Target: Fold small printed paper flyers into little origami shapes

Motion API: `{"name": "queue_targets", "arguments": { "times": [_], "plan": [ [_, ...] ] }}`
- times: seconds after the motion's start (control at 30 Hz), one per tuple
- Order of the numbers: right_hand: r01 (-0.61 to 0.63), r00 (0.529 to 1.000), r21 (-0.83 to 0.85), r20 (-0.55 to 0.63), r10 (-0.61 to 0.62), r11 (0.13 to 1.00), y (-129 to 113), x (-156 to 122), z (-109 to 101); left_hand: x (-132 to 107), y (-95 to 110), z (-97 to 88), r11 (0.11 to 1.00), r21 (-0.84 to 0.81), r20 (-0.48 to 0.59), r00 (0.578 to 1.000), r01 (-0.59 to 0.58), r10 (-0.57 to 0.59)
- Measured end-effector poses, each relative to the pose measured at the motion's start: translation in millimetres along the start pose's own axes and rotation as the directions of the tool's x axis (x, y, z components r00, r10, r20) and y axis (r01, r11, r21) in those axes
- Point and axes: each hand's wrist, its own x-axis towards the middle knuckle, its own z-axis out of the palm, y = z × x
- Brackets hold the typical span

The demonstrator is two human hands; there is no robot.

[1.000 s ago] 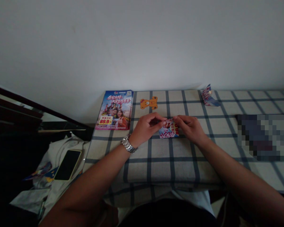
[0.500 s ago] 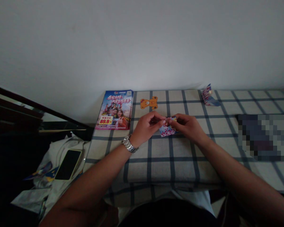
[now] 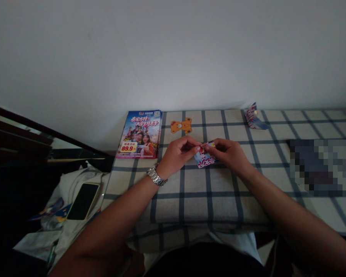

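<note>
Between my hands is a folded flyer [image 3: 206, 158], printed in blue, white and red like the stacked ones. My left hand [image 3: 181, 153], with a metal watch at the wrist, pinches its left edge between thumb and fingers. The right side of the paper is gripped by my right hand [image 3: 228, 153], its thumb pressed on the top. Both hands rest low over the checked cloth [image 3: 196, 207]. Left of them lies a stack of flyers [image 3: 140, 134]. Just beyond my hands is an orange teddy bear figure [image 3: 181, 125], flat on the cloth.
A folded flyer piece [image 3: 254, 118] stands near the wall at the back right. A dark pixelated object [image 3: 317, 167] lies on the right. Below the table's left edge, a phone [image 3: 83, 201] rests on white bags [image 3: 72, 179].
My left fingers have shifted slightly left along the flyer, and more of its printed face shows between my hands. The right hand has barely moved.
</note>
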Motion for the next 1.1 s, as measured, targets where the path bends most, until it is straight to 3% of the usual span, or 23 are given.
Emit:
{"name": "queue_targets", "arguments": {
  "times": [0.1,0.27,0.6,0.8,0.93,1.1],
  "plan": [
    [-0.003,1.0,0.02,0.013,0.003,1.0,-0.1,0.4,0.8,-0.6,-1.1,2.4,0.999,-0.036,-0.03,1.0,-0.007,0.006],
    [0.039,0.998,-0.104,0.046,-0.034,0.994,-1.1,-1.5,1.3,-0.5,0.2,3.0,0.999,-0.038,-0.037,0.999,0.001,-0.002],
    [0.047,0.997,-0.207,0.067,-0.034,0.977,0.4,-1.9,-2.7,-0.4,3.2,-0.4,1.0,0.01,0.034,0.999,0.005,-0.006],
    [0.037,0.99,-0.273,0.141,0.002,0.961,0.7,-4.1,-1.6,-0.1,3.2,0.3,0.999,0.023,0.076,0.996,0.034,-0.036],
    [0.078,0.986,-0.345,0.165,-0.021,0.936,-3.2,-4.9,0.7,-0.4,1.3,0.6,0.992,0.124,0.061,0.998,0.02,-0.028],
    [0.064,0.993,-0.378,0.12,-0.02,0.923,-7.1,-5.5,0.8,-0.8,1.5,-0.3,0.997,0.074,0.013,0.999,0.039,-0.04]
  ]
}}
